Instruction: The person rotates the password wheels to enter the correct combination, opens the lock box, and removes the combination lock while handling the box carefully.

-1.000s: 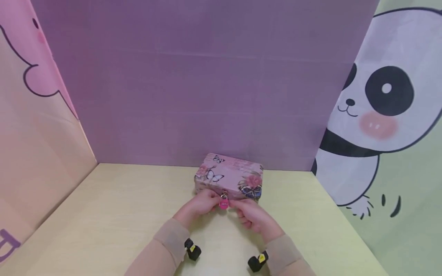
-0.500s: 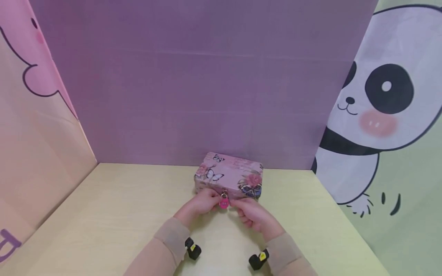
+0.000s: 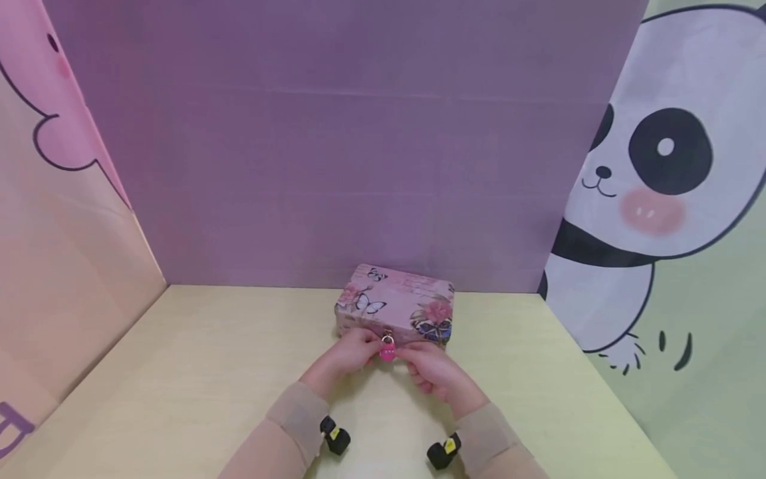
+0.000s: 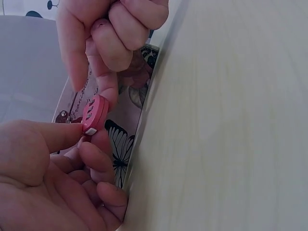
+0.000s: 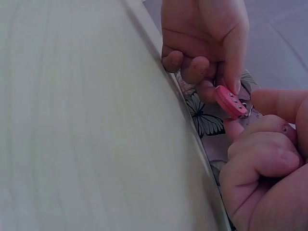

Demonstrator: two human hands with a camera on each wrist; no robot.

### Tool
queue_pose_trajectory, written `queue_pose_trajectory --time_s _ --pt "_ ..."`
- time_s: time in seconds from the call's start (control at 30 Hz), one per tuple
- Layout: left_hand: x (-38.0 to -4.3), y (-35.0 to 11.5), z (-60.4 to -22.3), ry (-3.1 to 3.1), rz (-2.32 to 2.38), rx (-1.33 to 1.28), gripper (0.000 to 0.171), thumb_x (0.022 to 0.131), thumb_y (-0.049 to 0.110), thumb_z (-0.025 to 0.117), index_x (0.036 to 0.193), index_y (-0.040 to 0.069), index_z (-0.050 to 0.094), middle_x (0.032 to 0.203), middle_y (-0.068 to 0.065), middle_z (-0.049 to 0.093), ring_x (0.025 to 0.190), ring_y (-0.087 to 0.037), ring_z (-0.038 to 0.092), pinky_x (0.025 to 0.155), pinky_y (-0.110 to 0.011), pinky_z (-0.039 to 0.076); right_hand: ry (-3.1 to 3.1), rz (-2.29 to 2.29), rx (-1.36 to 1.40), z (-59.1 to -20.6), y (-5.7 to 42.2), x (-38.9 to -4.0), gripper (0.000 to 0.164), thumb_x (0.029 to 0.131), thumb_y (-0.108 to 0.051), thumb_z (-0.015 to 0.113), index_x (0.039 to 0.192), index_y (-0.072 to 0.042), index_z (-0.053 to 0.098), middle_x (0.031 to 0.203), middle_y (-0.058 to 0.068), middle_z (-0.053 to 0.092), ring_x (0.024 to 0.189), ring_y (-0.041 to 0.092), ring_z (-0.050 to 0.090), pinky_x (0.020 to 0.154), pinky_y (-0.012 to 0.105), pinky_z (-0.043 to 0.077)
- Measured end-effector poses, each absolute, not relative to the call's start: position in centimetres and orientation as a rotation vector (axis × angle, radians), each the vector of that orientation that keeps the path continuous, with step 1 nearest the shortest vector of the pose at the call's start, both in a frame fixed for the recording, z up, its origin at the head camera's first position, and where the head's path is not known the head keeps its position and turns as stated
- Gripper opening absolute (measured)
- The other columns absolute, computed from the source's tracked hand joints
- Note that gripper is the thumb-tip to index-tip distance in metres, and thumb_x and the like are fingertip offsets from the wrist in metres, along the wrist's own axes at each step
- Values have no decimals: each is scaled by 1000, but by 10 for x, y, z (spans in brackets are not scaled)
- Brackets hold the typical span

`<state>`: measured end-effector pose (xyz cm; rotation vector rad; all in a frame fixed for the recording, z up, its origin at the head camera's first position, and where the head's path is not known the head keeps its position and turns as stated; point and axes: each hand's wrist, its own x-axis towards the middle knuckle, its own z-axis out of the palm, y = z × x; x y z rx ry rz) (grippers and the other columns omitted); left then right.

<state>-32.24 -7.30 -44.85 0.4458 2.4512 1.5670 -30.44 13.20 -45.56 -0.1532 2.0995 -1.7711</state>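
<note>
A pink combination padlock (image 3: pixel 387 352) with small number dials hangs by its shackle from the front clasp of a pink, flower-and-butterfly printed box (image 3: pixel 395 299). The box's lid is down. My left hand (image 3: pixel 354 350) pinches the padlock's lower end between thumb and fingers; the dials (image 4: pixel 90 109) face up in the left wrist view. From the other side, my right hand (image 3: pixel 435 367) has its index finger against the padlock's body. Its thumb (image 5: pixel 274 103) lies close to the shackle, and the remaining fingers are curled into the palm.
The box stands at the far edge of a pale wooden table (image 3: pixel 227 359), near a purple backdrop (image 3: pixel 329 166). Printed side panels rise left and right, one with a panda (image 3: pixel 616 306). A small black device sits on each wrist.
The head view shifts slightly. Both hands stay at the padlock in nearly the same pose, and the box stays where it was.
</note>
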Motion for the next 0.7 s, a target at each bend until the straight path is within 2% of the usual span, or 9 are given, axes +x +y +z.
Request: queue_pose_trajectory --time_s 0.07,0.13,0.47,0.7 --pt "-323 -73 -449 2443 1585 445 23 102 12 57 83 2 66 61 0 48 51 -10 40 49 -25 34 2109 -1772 -161 -457 131 -305 26 98 -29 65 108 -5 68 57 -7 33 46 8 26 41 22 22" --pt "-323 -73 -450 2428 1600 434 23 102 13 57 84 3 67 60 1 48 50 -10 39 48 -25 34 2110 -1773 -170 -458 129 -305 29 98 -29 66 114 -5 71 57 -7 34 45 8 26 41 22 22" --pt "-324 -73 -452 2385 1670 432 21 103 12 57 89 0 69 63 -1 49 52 -10 40 49 -25 33 2034 -1811 -213 -459 119 -308 30 100 -26 63 107 3 65 58 -7 33 46 8 25 42 23 20" --pt "-323 -74 -453 2389 1664 415 23 103 12 55 86 1 68 61 1 48 51 -10 39 48 -25 34 1993 -1823 -193 -460 112 -310 21 101 -22 61 93 -3 61 57 -6 31 45 8 24 41 23 20"
